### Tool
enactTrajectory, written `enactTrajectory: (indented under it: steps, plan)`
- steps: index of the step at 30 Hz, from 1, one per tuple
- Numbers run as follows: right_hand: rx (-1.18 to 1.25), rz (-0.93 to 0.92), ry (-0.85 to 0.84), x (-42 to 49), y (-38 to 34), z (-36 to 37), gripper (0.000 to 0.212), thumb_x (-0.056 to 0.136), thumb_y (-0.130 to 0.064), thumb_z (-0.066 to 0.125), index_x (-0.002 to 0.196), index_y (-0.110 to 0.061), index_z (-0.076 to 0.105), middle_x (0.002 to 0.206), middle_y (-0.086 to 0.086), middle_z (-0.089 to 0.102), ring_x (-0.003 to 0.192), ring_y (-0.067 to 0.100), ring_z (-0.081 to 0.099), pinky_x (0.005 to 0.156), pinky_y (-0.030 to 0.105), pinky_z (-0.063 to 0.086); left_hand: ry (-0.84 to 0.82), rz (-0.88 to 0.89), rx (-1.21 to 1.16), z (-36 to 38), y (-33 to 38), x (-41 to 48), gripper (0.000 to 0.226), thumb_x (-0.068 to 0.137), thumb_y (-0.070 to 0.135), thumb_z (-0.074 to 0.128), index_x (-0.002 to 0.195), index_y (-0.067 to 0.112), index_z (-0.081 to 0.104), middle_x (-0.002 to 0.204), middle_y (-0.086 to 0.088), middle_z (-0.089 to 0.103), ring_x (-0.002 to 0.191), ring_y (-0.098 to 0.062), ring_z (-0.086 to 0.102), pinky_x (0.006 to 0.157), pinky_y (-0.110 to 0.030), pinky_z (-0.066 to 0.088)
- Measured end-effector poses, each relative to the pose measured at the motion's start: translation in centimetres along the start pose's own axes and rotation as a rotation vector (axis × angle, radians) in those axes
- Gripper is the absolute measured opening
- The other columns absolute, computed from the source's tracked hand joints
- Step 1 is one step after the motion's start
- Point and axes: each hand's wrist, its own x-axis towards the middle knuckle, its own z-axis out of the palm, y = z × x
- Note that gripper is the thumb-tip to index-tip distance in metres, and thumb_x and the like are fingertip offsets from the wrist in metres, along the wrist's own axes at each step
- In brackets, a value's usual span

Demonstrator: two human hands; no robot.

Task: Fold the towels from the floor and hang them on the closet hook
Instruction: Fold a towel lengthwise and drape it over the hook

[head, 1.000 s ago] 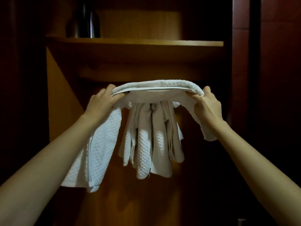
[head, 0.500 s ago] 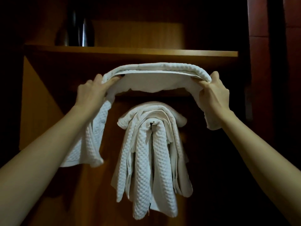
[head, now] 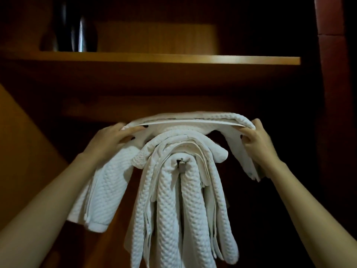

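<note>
A folded white waffle towel [head: 189, 120] stretches flat between my hands, just above a bundle of several white towels [head: 173, 200] that hangs from a small metal closet hook [head: 181, 165]. My left hand [head: 112, 140] pinches the towel's left end, whose loose part droops down past my wrist. My right hand [head: 257, 140] grips the right end, with a shorter flap hanging below it. The held towel's underside touches the top of the hung bundle.
A wooden shelf [head: 193, 59] runs across above the towels, with a dark shiny vessel [head: 77, 31] standing on its left part. An orange-brown closet side panel [head: 25, 151] is at the left. A dark reddish door frame [head: 332, 74] stands at the right.
The view has closed in on the hook. The held towel, lifted clear above the hung bundle half a second ago, now sits low against its top.
</note>
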Motion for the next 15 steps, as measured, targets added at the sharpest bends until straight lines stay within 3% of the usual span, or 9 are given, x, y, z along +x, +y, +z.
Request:
enactTrajectory:
  steps: [4,8,12,15]
  plan:
    - [0.140,-0.008,-0.120,-0.4,1.3,-0.6,0.052,0.087,0.010,0.051,0.129,-0.019,0.063,0.133,0.002,0.048,0.116,0.016,0.047,0.091,0.027,0.038,-0.008,-0.018,-0.175,0.9,-0.9,0.2,0.049,0.093,0.040,0.052,0.127,0.070,0.033,0.095,0.023,0.044,0.082,0.000,0.047,0.070,-0.023,0.039]
    - [0.160,0.030,-0.238,-1.9,1.7,-0.1,0.061,0.085,0.010,0.050,0.131,-0.028,0.061,0.134,0.000,0.051,0.124,0.017,0.046,0.095,0.025,0.034,0.059,0.013,-0.274,1.6,-1.4,0.1,0.060,0.090,0.023,0.060,0.125,0.067,0.040,0.092,0.023,0.047,0.080,0.004,0.051,0.063,-0.021,0.043]
    - [0.158,0.030,-0.088,-2.0,1.1,1.8,0.060,0.086,0.013,0.047,0.134,-0.020,0.059,0.139,0.005,0.048,0.126,0.020,0.044,0.096,0.023,0.033,0.035,-0.047,-0.272,2.7,-1.0,0.7,0.055,0.092,0.029,0.057,0.126,0.067,0.038,0.093,0.011,0.051,0.083,-0.011,0.052,0.072,-0.031,0.045]
    - [0.090,0.068,0.028,-0.2,0.6,3.4,0.059,0.088,0.011,0.042,0.135,-0.021,0.058,0.120,0.011,0.053,0.103,0.026,0.053,0.077,0.030,0.041,0.093,-0.041,-0.097,2.8,-0.9,2.2,0.042,0.092,0.023,0.054,0.127,0.048,0.053,0.106,-0.014,0.063,0.083,-0.038,0.062,0.071,-0.041,0.051]
